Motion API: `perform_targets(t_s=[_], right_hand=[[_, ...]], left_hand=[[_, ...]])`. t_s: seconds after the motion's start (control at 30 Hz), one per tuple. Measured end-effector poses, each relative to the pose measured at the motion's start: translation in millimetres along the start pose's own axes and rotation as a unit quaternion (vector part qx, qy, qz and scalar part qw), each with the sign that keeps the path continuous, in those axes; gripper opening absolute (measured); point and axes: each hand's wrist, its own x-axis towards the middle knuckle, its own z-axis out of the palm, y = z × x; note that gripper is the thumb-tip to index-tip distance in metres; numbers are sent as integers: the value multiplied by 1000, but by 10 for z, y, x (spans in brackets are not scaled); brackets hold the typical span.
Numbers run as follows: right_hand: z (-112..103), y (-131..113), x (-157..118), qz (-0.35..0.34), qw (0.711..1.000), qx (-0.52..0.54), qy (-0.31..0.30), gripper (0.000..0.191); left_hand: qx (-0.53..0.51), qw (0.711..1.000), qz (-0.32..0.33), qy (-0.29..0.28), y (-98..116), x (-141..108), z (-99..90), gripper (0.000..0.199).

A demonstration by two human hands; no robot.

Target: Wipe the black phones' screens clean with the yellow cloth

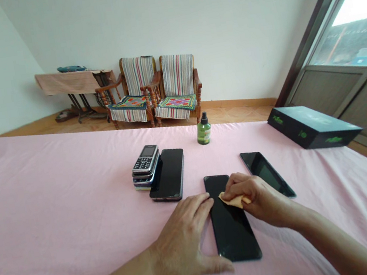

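A black smartphone [234,227] lies flat, screen up, on the pink sheet in front of me. My left hand [186,238] rests at its left side, fingers stretched out against the upper left edge and the thumb at the lower left corner. On the upper part of the screen, my right hand [256,195] presses a folded yellow cloth [235,200], pinched in its fingers. Right of that hand lies another dark phone or small tablet [267,174]. To the upper left, a larger black phone [168,174] sits beside a stack of phones topped by a silver keypad phone [145,159].
A green spray bottle [204,130] stands upright toward the far edge of the pink sheet [56,201]. A black box [311,125] with green print lies at the right. Beyond are two wooden chairs [177,77], a cloth-covered table [69,83] and a windowed door [348,53].
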Motion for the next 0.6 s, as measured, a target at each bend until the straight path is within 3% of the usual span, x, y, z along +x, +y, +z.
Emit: perform_targets(t_s=[0.17, 0.6], right_hand=[[-37, -99, -41, 7, 999, 6, -40, 38], [13, -367, -108, -6, 991, 43, -130, 33]], left_hand=[[7, 1000, -4, -8, 6, -16, 2, 96], [-14, 999, 24, 35, -37, -23, 35, 95]])
